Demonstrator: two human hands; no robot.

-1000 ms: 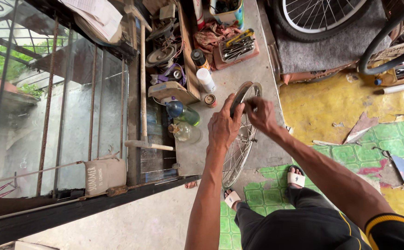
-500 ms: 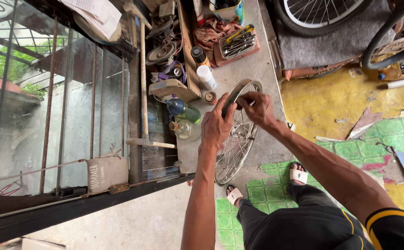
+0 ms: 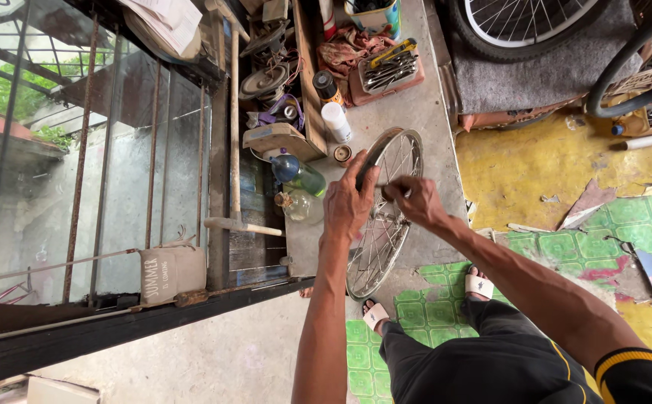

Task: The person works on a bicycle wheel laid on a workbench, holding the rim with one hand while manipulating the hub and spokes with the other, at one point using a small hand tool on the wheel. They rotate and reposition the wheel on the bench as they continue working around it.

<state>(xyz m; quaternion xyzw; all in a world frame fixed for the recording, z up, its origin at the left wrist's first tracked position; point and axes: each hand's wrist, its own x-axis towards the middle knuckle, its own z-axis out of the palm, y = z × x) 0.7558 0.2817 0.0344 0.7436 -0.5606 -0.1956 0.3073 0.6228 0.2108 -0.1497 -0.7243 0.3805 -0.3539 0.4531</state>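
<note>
A bare spoked bicycle wheel (image 3: 383, 217) stands upright on its edge on the concrete floor (image 3: 423, 112), just in front of the person's feet in white sandals (image 3: 478, 284). The left hand (image 3: 348, 202) is closed over the top of the wheel's rim, fingers wrapped around the metal hoop and holding it steady. The right hand (image 3: 417, 200) is at the spokes just beside the left, its fingers pinched together on something small near the rim; what it pinches is too small to make out. The wheel's lower edge rests where the concrete meets a patch of green patterned flooring (image 3: 580, 243). Near the wheel's top lie a white cylindrical bottle (image 3: 336, 122) and a small round tin lid (image 3: 342, 153), and a green glass bottle (image 3: 302, 176) and a clear jar (image 3: 296, 203) sit just to the left of the left hand. Further off, a reddish tray of tools (image 3: 387, 69) sits on the concrete beside a crumpled rag (image 3: 339, 54). A long wooden handle (image 3: 234, 120) leans along a dark metal-barred frame (image 3: 154, 150) on the left. At the upper right, another bicycle wheel with a tyre (image 3: 513, 22) rests on grey cloth (image 3: 543, 75), well apart from the hands.
</note>
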